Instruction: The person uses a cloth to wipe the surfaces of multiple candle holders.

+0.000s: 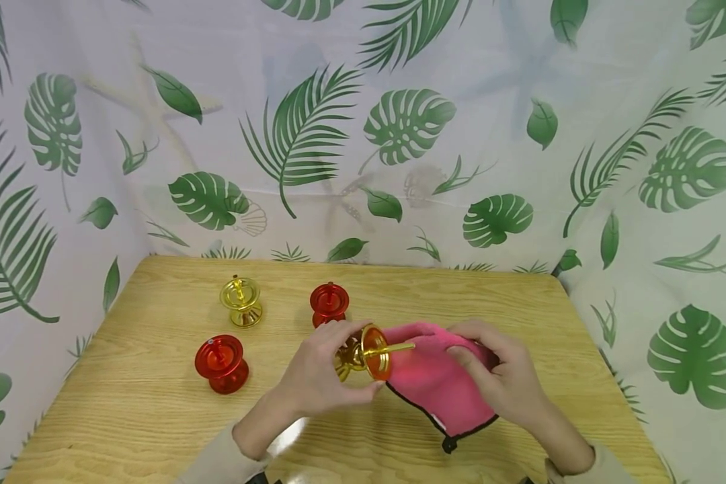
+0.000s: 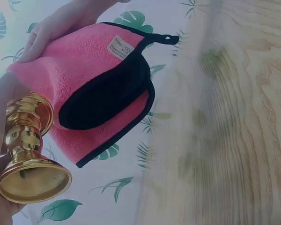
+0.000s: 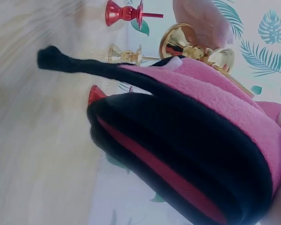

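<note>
My left hand [image 1: 317,376] holds a shiny gold candle holder [image 1: 378,366] tipped on its side, with the spike pointing right. In the left wrist view, the hollow base of this candle holder [image 2: 35,183] faces the camera. A pink cloth [image 1: 438,386] with black edging and a loop is gripped by my right hand [image 1: 505,376], the thumb on top of its folds. The cloth is beside the dish of the holder; whether they touch, I cannot tell. Seen from the right wrist, the folded cloth [image 3: 225,108] shows a dark underside and hides part of the holder.
Upright on the wooden table [image 1: 127,403] stand a gold candle holder [image 1: 242,302] at the back left, a red candle holder [image 1: 224,363] nearer on the left, and another red candle holder [image 1: 329,302] behind my left hand. Leaf-print curtain [image 1: 314,222] encloses the back and sides.
</note>
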Demonstrator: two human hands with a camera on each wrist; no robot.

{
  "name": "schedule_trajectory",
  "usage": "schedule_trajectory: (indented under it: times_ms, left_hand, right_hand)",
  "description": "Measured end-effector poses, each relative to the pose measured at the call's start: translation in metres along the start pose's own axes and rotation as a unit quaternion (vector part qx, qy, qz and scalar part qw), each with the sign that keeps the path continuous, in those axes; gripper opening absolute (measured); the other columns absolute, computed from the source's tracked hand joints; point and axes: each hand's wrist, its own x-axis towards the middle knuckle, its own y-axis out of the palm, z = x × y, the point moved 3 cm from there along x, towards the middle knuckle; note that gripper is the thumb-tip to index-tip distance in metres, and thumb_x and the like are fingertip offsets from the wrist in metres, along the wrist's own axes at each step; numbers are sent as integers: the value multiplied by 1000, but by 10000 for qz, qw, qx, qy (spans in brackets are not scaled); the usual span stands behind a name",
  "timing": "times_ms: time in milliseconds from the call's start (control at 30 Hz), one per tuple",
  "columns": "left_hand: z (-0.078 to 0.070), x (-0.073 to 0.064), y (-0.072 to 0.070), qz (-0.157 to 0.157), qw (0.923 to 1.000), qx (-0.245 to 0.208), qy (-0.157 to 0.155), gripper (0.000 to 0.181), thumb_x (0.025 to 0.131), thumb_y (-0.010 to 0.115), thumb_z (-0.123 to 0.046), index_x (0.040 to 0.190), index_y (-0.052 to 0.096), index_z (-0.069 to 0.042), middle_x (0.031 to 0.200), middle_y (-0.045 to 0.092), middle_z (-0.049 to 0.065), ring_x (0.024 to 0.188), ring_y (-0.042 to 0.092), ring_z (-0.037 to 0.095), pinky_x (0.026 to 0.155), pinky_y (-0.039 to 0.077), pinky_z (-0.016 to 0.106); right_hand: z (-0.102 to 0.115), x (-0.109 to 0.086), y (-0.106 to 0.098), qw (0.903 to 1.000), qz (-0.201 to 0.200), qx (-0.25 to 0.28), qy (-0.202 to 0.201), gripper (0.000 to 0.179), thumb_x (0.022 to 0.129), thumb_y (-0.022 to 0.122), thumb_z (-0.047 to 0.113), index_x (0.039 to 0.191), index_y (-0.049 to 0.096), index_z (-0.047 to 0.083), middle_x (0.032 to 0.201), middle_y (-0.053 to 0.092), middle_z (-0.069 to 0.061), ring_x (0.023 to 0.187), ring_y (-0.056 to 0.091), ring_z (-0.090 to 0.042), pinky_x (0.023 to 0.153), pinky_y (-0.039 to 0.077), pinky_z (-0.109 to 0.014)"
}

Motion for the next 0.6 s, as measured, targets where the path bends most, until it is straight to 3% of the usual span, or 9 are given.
schedule_trajectory:
  times_ms: [133, 267, 400, 600]
  left_hand:
    - [0, -1, 2, -89, 9979, -534, -355, 76, 70, 94, -27, 137, 64, -6, 117, 75, 4, 100, 70, 13, 83, 61, 24]
    - [-1, 0, 3, -152, 9921, -1048, -670, 72, 72, 93, -23, 135, 64, -4, 116, 75, 7, 96, 71, 12, 80, 62, 23]
    - [-4, 1, 5, -217, 9867, -1332, -901, 70, 73, 91, -21, 135, 64, -3, 113, 76, 8, 91, 70, 10, 76, 62, 23]
    - [-4, 0, 11, -208, 9844, -1501, -896, 68, 75, 90, -19, 135, 63, -1, 108, 76, 9, 90, 70, 8, 75, 62, 22]
  right_hand:
    - [-7, -3, 6, 9986, -387, -89, -362, 11, 95, 74, 3, 106, 75, 2, 96, 75, -9, 88, 68, -3, 73, 54, -12]
    - [-11, -5, 18, 9956, -561, -304, -686, 23, 98, 72, 22, 105, 76, 1, 96, 76, -14, 97, 71, -7, 84, 56, -11]
    - [-11, -8, 31, 9959, -404, -356, -728, 22, 99, 71, 22, 107, 76, 1, 99, 76, -14, 99, 72, -8, 86, 57, -11]
    - [-8, -9, 44, 9904, -306, -825, -1062, 27, 103, 67, 27, 104, 76, 2, 98, 76, -11, 89, 75, -17, 84, 59, -12]
